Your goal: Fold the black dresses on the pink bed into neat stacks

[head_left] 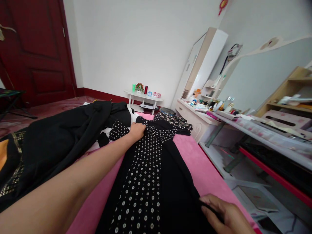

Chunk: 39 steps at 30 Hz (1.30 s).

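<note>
A black dress (143, 169) with a white-dotted middle panel and plain black sides lies stretched lengthwise over a pink sheet (192, 156). At its upper end, near the neckline, my left hand (137, 130) is closed on the fabric. My right hand (224, 213), low on the right, pinches the dress's plain black side edge between thumb and fingers. The dotted short sleeves spread out to both sides at the top. The lower end of the dress runs out of view at the bottom.
Black garments (73, 130) with gold trim are heaped on the left. Folded floral clothing (174, 120) lies beyond the dress. A cluttered dressing table (197, 113) and a desk (270, 130) stand on the right. A small white table (143, 95) is by the wall.
</note>
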{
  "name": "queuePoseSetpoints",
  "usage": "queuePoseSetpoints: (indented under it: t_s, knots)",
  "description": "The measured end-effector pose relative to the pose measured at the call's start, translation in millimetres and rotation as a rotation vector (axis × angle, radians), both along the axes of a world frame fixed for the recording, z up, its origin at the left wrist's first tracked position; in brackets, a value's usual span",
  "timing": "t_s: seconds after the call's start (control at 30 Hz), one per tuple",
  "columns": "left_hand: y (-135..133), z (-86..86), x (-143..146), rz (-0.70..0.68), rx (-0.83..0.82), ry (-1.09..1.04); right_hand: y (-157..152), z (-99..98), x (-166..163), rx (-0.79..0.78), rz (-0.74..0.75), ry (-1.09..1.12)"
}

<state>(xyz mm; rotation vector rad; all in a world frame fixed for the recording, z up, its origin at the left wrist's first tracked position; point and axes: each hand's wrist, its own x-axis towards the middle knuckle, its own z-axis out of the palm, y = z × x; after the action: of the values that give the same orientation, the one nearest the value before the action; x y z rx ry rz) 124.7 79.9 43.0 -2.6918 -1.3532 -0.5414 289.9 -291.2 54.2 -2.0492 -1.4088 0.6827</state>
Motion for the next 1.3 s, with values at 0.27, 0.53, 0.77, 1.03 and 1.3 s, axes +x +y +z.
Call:
queuePoseSetpoints:
  t_s: [0.27, 0.53, 0.77, 1.03, 1.3]
  knots:
    - [28, 80.7, 5, 0.121, 0.065, -0.124, 22, 35.8, -29, 0.047, -0.178, 0.508]
    - [35, 93.5, -23, 0.172, 0.133, -0.024, 37, 22.3, -86, -0.078, 0.151, 0.594]
    - [16, 53.6, -30, 0.089, 0.346, 0.108, 66, 7.0, -89, -0.112, 0.282, 0.485]
    - [-43, -28.5, 19, -0.319, 0.072, -0.114, 174, -38.0, -17, 0.305, -0.084, 0.294]
    - [-49, -37.1, 17, -0.236, 0.082, -0.231, 272, -30.1, 55, 0.51, -0.156, -0.062]
